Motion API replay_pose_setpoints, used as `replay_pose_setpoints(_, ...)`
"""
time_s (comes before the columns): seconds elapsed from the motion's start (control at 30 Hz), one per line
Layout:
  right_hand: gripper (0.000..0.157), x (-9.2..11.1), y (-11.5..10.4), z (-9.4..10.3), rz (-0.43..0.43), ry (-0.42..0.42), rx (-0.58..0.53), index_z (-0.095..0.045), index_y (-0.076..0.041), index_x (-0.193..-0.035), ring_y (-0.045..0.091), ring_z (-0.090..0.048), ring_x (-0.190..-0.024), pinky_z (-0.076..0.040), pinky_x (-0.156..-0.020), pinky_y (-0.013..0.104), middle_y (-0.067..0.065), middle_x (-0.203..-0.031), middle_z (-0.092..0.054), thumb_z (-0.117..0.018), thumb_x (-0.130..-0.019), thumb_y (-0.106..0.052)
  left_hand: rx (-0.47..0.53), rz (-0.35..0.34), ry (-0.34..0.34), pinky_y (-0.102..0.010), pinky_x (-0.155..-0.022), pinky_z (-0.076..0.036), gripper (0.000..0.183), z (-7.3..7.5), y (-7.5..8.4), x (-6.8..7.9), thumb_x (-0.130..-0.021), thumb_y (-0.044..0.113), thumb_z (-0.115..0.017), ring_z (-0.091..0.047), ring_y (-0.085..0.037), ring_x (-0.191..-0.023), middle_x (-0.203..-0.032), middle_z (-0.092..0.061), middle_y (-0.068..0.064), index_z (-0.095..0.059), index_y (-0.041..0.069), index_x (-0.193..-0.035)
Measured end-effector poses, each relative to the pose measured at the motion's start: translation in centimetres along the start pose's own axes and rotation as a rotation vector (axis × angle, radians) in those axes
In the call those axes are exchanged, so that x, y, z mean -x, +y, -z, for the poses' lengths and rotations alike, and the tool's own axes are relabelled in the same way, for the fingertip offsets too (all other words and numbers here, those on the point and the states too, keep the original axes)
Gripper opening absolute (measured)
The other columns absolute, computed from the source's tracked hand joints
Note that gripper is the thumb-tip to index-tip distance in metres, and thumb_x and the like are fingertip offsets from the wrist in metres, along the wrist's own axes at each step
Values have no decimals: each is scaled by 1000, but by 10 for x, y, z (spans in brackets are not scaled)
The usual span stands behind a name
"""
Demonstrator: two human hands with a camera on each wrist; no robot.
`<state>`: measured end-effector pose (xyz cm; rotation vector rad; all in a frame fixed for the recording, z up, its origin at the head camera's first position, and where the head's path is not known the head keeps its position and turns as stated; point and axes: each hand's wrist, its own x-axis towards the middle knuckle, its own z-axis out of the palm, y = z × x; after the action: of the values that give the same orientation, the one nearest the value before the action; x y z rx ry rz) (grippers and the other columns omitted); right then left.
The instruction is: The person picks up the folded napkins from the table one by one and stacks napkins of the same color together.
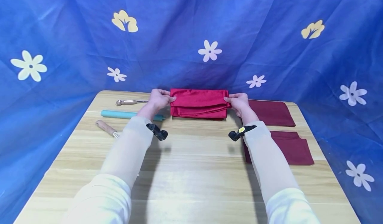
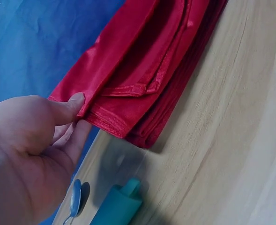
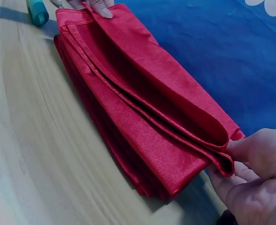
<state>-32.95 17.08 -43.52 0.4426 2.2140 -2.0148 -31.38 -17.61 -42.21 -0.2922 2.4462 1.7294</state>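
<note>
A folded bright red satin cloth [image 1: 198, 97] lies at the far edge of the table, in layers with more folded red fabric beneath it. My left hand [image 1: 160, 99] pinches its left end between thumb and fingers, and my right hand [image 1: 238, 101] pinches the right end. In the left wrist view the thumb of the left hand [image 2: 34, 145] presses on the cloth's corner [image 2: 128, 108]. From the right wrist, the right hand [image 3: 257, 171] grips the folded edge, where the layers of the cloth [image 3: 152, 140] open into a loop.
On the left lie a spoon with a wooden handle [image 1: 128, 102], a teal rolling pin [image 1: 118, 114] and a whisk [image 1: 106, 127]. Two folded maroon cloths, one farther back [image 1: 272, 112] and one nearer [image 1: 294, 149], lie on the right. A blue flowered curtain [image 1: 179, 34] hangs behind the table.
</note>
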Motion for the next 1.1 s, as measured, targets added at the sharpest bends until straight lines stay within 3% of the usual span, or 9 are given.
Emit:
replay_pose_setpoints(0.2,29,-4,12,-3,-12,50,46,-72,7,-120,8,-66,-71,-55,-64,20,9,-99,-69,-80,-96,-6,-15,8,-11,-36,-102,-52,40,-4,-1,-4,-99,10,-77,-67,-23,-107,-127,-70,-23,-66,-6,-133)
replay_pose_setpoints(0.47,31,-8,22,-4,12,77,123,-73,6,-120,15,-63,-85,-51,-71,22,14,-110,-68,-82,-94,-8,-47,9,13,-25,-81,-56,36,-9,-6,-11,-97,8,-78,-68,-17,-92,-121,-71,-21,-68,-6,-128)
replay_pose_setpoints(0.67,33,-12,29,-2,39,41,140,-73,6,-124,15,-64,-93,-52,-78,22,17,-117,-69,-80,-95,-9,84,58,-34,-28,-93,-58,37,-14,-4,-14,-99,-6,-69,-71,-26,-112,-130,-65,-25,-62,-10,-135)
replay_pose_setpoints(0.8,33,-12,33,-1,58,35,138,-74,6,-125,15,-67,-94,-53,-80,23,19,-118,-73,-79,-96,-8,51,50,-37,-29,-95,-56,36,-15,-4,-14,-100,-2,-71,-70,-27,-114,-130,-65,-24,-63,-9,-135)
replay_pose_setpoints(1.0,33,-11,36,-2,76,33,137,-73,6,-126,13,-66,-95,-53,-81,21,20,-122,-73,-79,-96,-7,114,76,-33,-29,-93,-58,37,-15,-9,-16,-100,-10,-65,-67,-32,-123,-134,-63,-27,-61,-10,-137)
replay_pose_setpoints(1.1,31,-12,36,-3,104,52,132,-73,8,-124,13,-67,-90,-53,-78,20,22,-120,-72,-78,-95,-4,76,60,-37,-29,-94,-58,37,-15,-11,-16,-100,-8,-66,-65,-33,-124,-135,-63,-27,-61,-11,-136)
